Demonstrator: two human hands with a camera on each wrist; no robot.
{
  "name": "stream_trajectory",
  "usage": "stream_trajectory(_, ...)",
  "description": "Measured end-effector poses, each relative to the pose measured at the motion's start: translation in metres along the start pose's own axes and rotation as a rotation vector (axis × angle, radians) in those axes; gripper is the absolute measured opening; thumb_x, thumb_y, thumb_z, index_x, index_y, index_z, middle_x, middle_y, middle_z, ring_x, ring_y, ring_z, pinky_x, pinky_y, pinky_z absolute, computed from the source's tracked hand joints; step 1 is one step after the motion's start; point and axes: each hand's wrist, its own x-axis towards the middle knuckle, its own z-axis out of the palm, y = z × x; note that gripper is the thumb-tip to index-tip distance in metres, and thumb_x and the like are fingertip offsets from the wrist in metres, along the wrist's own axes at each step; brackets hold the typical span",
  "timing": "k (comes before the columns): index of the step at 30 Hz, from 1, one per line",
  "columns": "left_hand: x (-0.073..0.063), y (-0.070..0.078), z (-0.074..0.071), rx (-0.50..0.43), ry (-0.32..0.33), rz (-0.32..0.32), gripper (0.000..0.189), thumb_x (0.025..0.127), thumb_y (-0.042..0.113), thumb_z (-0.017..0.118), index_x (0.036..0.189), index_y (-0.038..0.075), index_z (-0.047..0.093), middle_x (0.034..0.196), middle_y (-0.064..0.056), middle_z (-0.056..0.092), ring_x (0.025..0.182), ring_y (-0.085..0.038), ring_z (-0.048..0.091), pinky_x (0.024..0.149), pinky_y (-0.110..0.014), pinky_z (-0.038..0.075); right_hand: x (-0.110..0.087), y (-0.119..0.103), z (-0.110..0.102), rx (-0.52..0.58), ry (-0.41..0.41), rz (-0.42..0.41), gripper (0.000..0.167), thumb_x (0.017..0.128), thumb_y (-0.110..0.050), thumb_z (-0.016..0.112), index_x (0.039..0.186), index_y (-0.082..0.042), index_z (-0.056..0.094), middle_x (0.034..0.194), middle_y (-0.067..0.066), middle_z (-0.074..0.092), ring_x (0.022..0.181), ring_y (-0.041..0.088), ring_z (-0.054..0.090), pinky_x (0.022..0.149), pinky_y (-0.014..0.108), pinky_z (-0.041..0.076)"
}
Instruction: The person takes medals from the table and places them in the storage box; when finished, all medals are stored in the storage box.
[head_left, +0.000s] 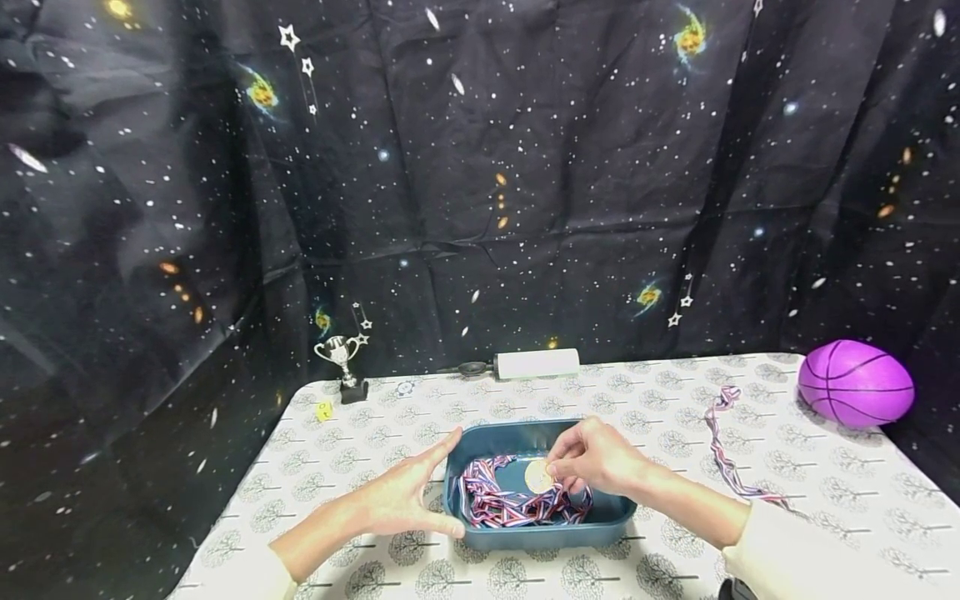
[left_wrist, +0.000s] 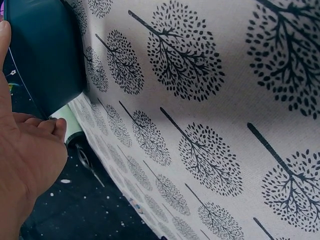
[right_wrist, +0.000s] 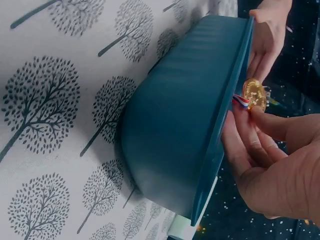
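A dark teal plastic bin (head_left: 540, 537) stands on the patterned tablecloth in front of the person. Inside it lie tangled red, white and blue ribbons (head_left: 498, 504). The right hand (head_left: 600, 458) reaches over the bin and pinches a gold medal (right_wrist: 255, 94) between thumb and fingers; a striped ribbon (right_wrist: 241, 101) runs from the medal into the bin. At the bin's left end is the left hand (head_left: 405, 496), thumb and fingers spread along the rim. In the left wrist view the left hand (left_wrist: 30, 155) has its fingers beside the bin wall (left_wrist: 47, 55).
Another striped ribbon (head_left: 720, 450) lies on the right of the table, with a purple basketball (head_left: 855, 383) beyond it. Toward the back are a small trophy cup (head_left: 341, 358), a yellow cube (head_left: 324, 411), a blue-white disc (head_left: 405, 388) and a white cylinder (head_left: 537, 364) with a black handle.
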Motion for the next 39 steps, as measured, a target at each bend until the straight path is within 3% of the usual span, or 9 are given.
stream_trajectory(8,0.000,0.000,0.000,0.017,0.000,0.005,0.131,0.076,0.061,0.091,0.172,0.014,0.015,0.177,-0.004,0.013,0.159,-0.030,0.023,0.127,-0.055,0.023,0.003,0.006,-0.006,-0.103,0.039,0.045,0.005,0.092,0.006,0.077,0.088,0.005,0.076,0.072,0.009,0.072,0.059,0.015,0.066,0.057,0.033,0.063)
stream_trajectory(17,-0.001,0.000,0.000,0.008,0.003,0.005,0.131,0.077,0.060,0.090,0.172,0.014,0.013,0.177,-0.005,0.014,0.159,-0.031,0.023,0.127,-0.058,0.022,0.012,0.017,-0.006,-0.187,0.084,0.040,0.010,0.093,0.006,0.075,0.084,0.001,0.073,0.070,0.007,0.069,0.059,0.024,0.070,0.059,0.042,0.065)
stream_trajectory(22,-0.001,0.000,0.000,0.011,0.003,0.008,0.131,0.077,0.061,0.090,0.172,0.013,0.014,0.177,-0.004,0.013,0.159,-0.031,0.023,0.127,-0.058,0.022,0.018,0.024,-0.003,-0.249,0.103,-0.011,0.013,0.093,0.005,0.075,0.081,0.000,0.072,0.068,0.005,0.069,0.057,0.024,0.070,0.052,0.032,0.062)
stream_trajectory(28,-0.001,0.001,0.000,0.011,-0.001,0.015,0.130,0.078,0.061,0.089,0.172,0.012,0.013,0.177,-0.005,0.011,0.160,-0.030,0.020,0.127,-0.057,0.021,0.028,0.032,0.001,-0.374,0.169,-0.009,0.021,0.092,-0.001,0.078,0.074,-0.008,0.071,0.060,-0.002,0.065,0.049,0.010,0.060,0.047,0.023,0.053)
stream_trajectory(39,-0.001,0.001,0.000,0.005,0.000,0.007,0.130,0.078,0.059,0.090,0.172,0.015,0.013,0.177,-0.004,0.011,0.160,-0.030,0.021,0.127,-0.058,0.021,0.039,0.034,0.012,-0.431,0.230,-0.025,0.019,0.089,-0.005,0.083,0.072,-0.010,0.076,0.059,-0.004,0.067,0.053,0.009,0.061,0.058,0.028,0.052)
